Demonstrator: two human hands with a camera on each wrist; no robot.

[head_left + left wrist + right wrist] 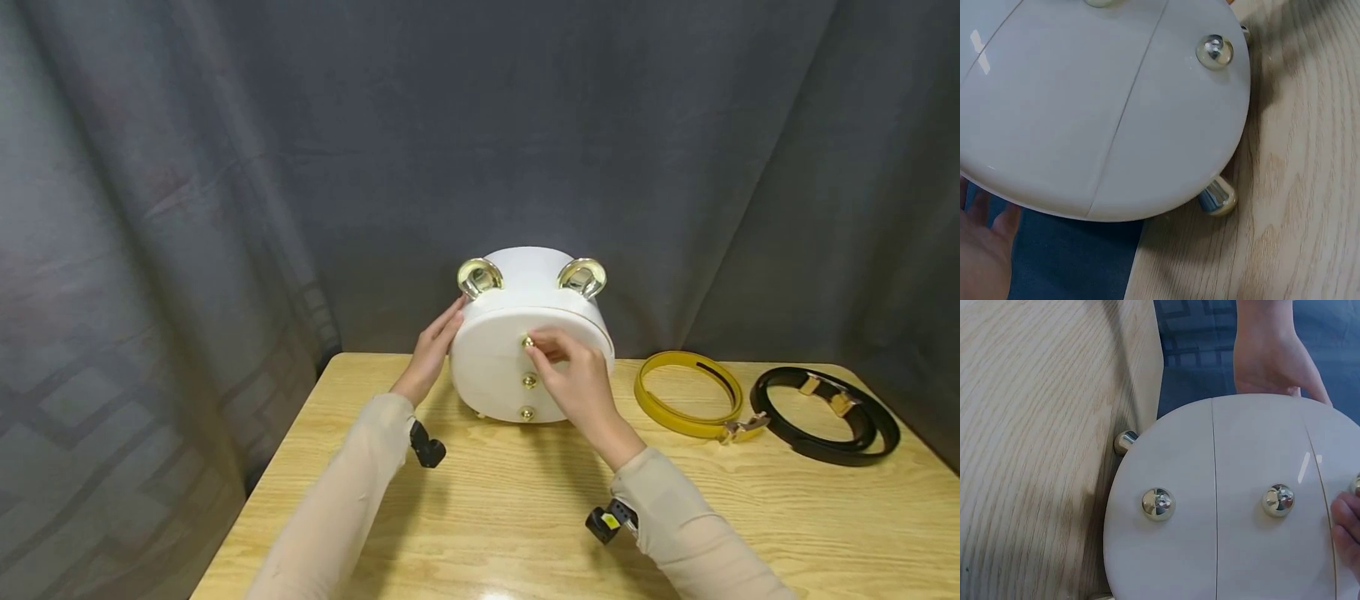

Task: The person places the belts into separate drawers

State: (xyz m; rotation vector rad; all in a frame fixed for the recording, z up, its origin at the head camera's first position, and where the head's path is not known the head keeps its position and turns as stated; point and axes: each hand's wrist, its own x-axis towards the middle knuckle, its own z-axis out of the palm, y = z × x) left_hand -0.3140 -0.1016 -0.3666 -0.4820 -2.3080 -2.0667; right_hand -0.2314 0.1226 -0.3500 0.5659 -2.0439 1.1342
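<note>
A white round box [491, 375] stands on its edge on the wooden table [480, 500], its flat face toward me. Three gold knobs run down that face: top [528, 341], middle [529, 381], bottom [527, 412]. My right hand [536, 347] pinches the top knob. My left hand [433, 350] lies with straight fingers against the box's left side. In the right wrist view the box face [1229, 550] shows two knobs [1158, 504], my right fingertips [1347, 525] and the left hand [1272, 362] behind. The left wrist view shows the box face [1097, 106], one knob [1214, 51] and a gold foot [1217, 197].
Two gold ring handles [480, 277] sit on top of the box. A coiled yellow belt [675, 419] and a coiled black belt [825, 450] lie to the right. A dark curtain [225, 167] hangs behind; the table's left edge is near the box.
</note>
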